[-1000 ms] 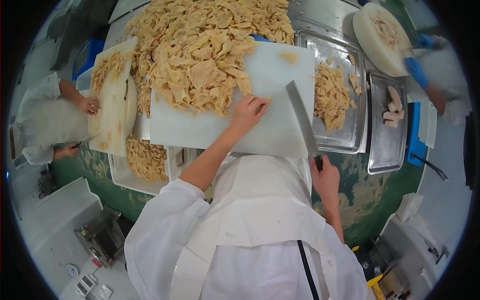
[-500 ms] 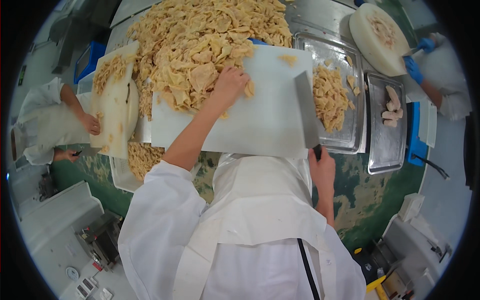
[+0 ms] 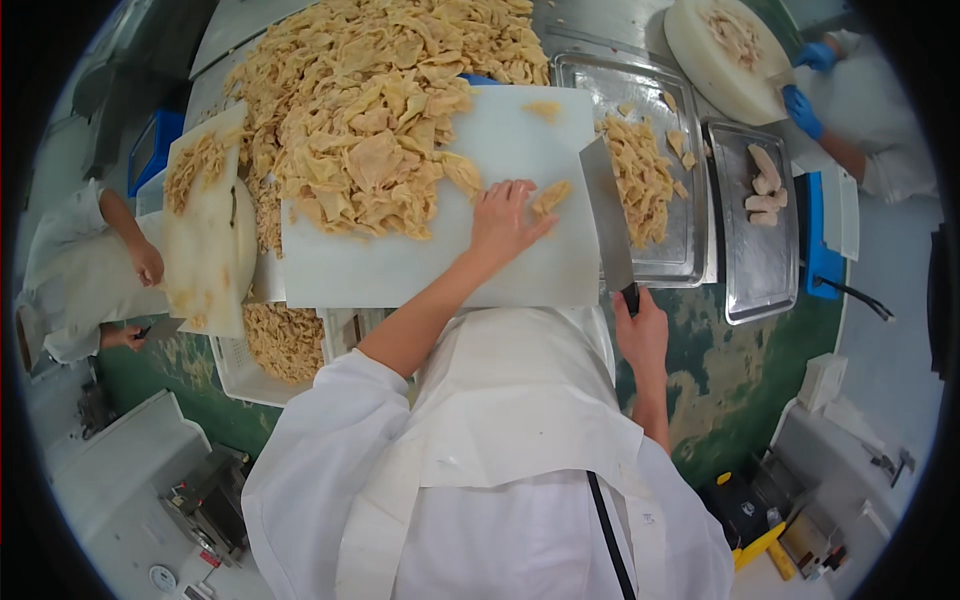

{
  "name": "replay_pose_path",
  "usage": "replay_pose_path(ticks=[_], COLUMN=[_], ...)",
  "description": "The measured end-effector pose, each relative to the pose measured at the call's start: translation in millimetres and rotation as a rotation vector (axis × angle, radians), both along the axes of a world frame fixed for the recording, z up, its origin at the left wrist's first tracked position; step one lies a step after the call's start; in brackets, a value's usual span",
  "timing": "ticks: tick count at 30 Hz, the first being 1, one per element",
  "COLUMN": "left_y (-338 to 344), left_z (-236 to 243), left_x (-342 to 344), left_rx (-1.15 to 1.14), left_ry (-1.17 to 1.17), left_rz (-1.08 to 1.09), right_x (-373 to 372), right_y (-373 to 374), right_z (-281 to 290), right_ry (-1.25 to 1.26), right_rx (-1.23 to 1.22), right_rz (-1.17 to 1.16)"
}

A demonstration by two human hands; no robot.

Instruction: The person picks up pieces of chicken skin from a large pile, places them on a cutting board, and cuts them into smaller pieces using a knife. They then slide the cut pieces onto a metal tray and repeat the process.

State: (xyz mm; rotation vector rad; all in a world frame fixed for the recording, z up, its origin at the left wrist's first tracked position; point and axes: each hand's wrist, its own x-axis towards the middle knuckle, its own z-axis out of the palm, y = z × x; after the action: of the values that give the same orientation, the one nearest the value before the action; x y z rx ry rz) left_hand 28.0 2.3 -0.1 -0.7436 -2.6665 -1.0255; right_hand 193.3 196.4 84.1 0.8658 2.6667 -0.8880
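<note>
Heaped across the far half of the steel table (image 3: 600, 30): a great pale-yellow pile of thin crinkled sheets (image 3: 380, 110), spilling onto the back of the white cutting board (image 3: 420, 270), likely kept there as stock within easy reach. Bare near half of the board, seemingly left free as working room.

To the right, touching the board's edge: a steel tray (image 3: 690, 260) holding cut yellow pieces (image 3: 640, 175), placed so that trimmed bits can be swept straight across. Beyond it, a second steel tray (image 3: 770, 290) with a few pale oblong lumps (image 3: 765, 185). Below the board's left corner, a white crate (image 3: 235, 375) loaded with more yellow strips (image 3: 285, 340).

At the left, a second white board (image 3: 205, 250) carrying a smaller yellow heap, tended by another person's hand (image 3: 150, 265). At the far right, a round white block (image 3: 715, 50) under blue-gloved hands (image 3: 805, 105).

Cleaver (image 3: 610, 215) held blade-down and upright at the board's right edge, gripped tight at the handle by the right hand (image 3: 640, 330), apparently parked clear of the fingers. Left hand (image 3: 505, 220) flat, fingers spread, grasping nothing, pressing down beside one small yellow piece (image 3: 550, 195) just left of the blade.
</note>
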Motion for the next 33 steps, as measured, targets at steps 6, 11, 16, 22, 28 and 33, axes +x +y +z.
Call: replay_pose_path(ticks=[6, 11, 16, 22, 28, 33], left_y=[11, -16, -26, -32, -42, -70], left_z=[0, 11, -1, -10, 3, 8], left_x=[7, 11, 23, 30, 37, 1], left_rx=[-0.071, -0.03, 0.02, 0.101, 0.175, -0.02], left_ry=[-0.177, -0.08, -0.04, 0.027, -0.005, 0.152], left_rz=[-0.052, -0.102, -0.092, -0.047, -0.016, 0.108], right_x=[2, 3, 7, 27, 26, 38], right_y=[-2, -10, -11, 1, -13, -15], right_z=[8, 32, 36, 15, 35, 14], right_ry=[0.022, 0.095, 0.158, 0.058, 0.105, -0.013], right_rx=[0.036, 0.029, 0.034, 0.174, 0.053, 0.102], right_rz=[0.041, 0.097, 0.189, 0.307, 0.271, 0.346])
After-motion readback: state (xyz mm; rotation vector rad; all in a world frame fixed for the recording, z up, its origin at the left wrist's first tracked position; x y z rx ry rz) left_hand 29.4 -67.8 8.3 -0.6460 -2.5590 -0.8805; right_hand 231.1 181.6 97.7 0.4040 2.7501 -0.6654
